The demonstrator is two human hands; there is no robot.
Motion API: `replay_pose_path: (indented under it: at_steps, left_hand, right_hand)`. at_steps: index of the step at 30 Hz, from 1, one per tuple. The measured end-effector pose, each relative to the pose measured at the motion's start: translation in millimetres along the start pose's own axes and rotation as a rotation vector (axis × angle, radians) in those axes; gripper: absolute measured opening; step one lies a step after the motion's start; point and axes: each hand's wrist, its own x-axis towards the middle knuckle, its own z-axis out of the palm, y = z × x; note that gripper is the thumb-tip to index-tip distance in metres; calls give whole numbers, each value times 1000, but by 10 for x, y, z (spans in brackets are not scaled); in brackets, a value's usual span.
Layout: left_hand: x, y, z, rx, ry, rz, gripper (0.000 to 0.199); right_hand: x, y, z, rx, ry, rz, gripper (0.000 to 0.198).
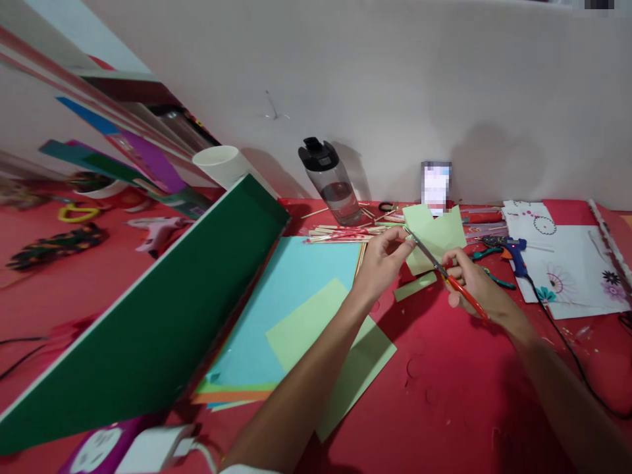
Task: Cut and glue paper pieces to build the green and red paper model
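My right hand (467, 283) grips red-handled scissors (463, 294), their blades pointing up and left. My left hand (385, 257) is closed in a pinch beside the blade tips, on what looks like a small piece of pale green paper, mostly hidden by the fingers. Behind the blades a larger light green sheet (437, 230) leans near the phone. Just below it, a narrow green strip (415, 287) lies on the red table. More green paper (363, 375) rests under my left forearm, partly over a light blue sheet (301, 263).
A dark green board (162, 316) slants up at left. A water bottle (338, 187), a lit phone (436, 187) and thin sticks (340, 234) are by the wall. A blue glue gun (516, 253) with a cord, pliers (498, 280) and flower-patterned paper (573, 263) lie at right.
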Motion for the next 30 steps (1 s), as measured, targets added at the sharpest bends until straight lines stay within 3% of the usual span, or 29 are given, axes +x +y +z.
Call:
replay_pose_path:
  at_steps: [9,30]
  left_hand:
    - [8,-19,1,-36,-9,-19,26]
    - [17,-17,-6,-23,-29,-13,25]
  right_hand:
    - [8,31,-25,58,-34,7,69]
    - [-5,-11,0,-29,12,22,46]
